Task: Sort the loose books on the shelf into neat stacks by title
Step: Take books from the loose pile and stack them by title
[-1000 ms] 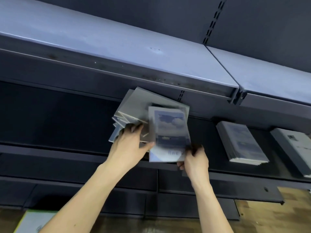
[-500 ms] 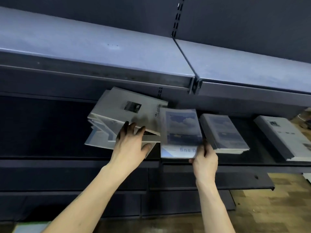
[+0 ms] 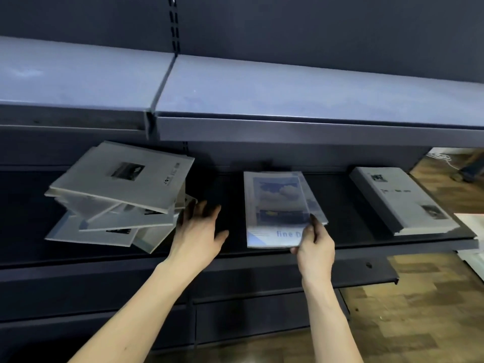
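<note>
Shelving: dark metal shelf [image 3: 235, 247] is spanning mid-frame.
Left pile: jumbled heap of grey paperback books [image 3: 115, 200] is leaning unevenly at centre left and could be sliding off.
Left hand [image 3: 199, 231]: fingers spread, touching the heap's right edge, holding nothing.
Right hand [image 3: 314, 247]: pinching the blue cloud-cover book [image 3: 277, 208] onto its stack at centre; it is risking misalignment.
Far right: grey book stack [image 3: 400, 200] is lying flat.

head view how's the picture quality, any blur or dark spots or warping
Head view: dim overall, the lower shelf recess almost black; the blue-cover book under the right hand is motion-smeared, its title only partly legible; the left hand fingers sit in shadow; wide-angle bowing bends the upper shelf edges.
</note>
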